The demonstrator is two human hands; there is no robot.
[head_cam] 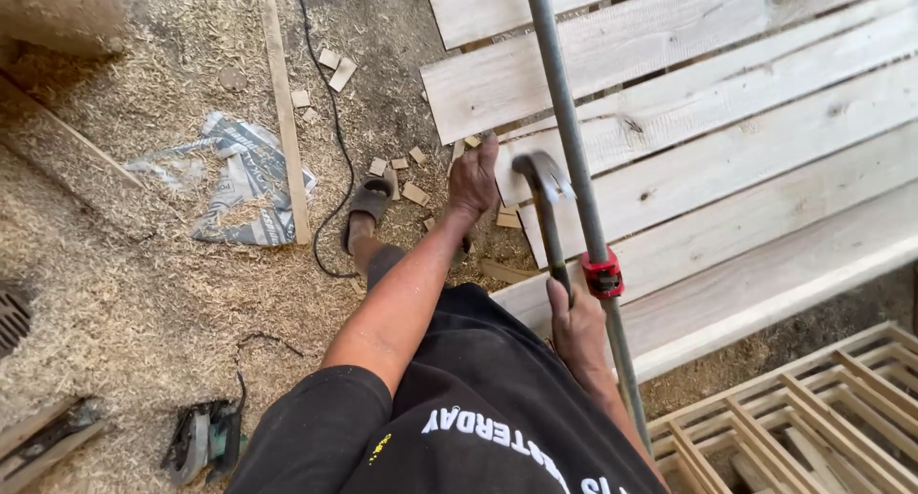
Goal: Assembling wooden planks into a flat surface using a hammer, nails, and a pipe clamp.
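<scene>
Hammer with a dark metal head and dark handle point(547, 217) is near the middle of the frame, and my right hand point(577, 327) is wrapped tight around the low end of its handle. Its curved head is blurry and sits over the edge of the pale wooden boards point(727, 169) that fill the upper right of the frame. Just beside the hammer runs a long grey metal bar clamp point(574, 150) from the top of the frame down past my right wrist, and a red and black clamp piece point(602, 272) sits on that bar, right next to my right thumb. My left hand point(473, 180) is stretched out with its fingers pressed flat on the end of one pale board, a little left of the hammer head; it is open and holds nothing. Below that hand I see my foot in a dark sandal point(368, 202) on the floor, which is covered in sawdust point(115, 264). Small wood offcuts point(413, 192) lie near the sandal. A crumpled grey sheet point(244, 174) lies in the upper left, beside a thin wooden strip point(285, 111) and a black cable point(335, 131). A green and black power tool point(206, 439) rests at the lower left. A wooden lattice frame point(794, 417) shows at the lower right.
</scene>
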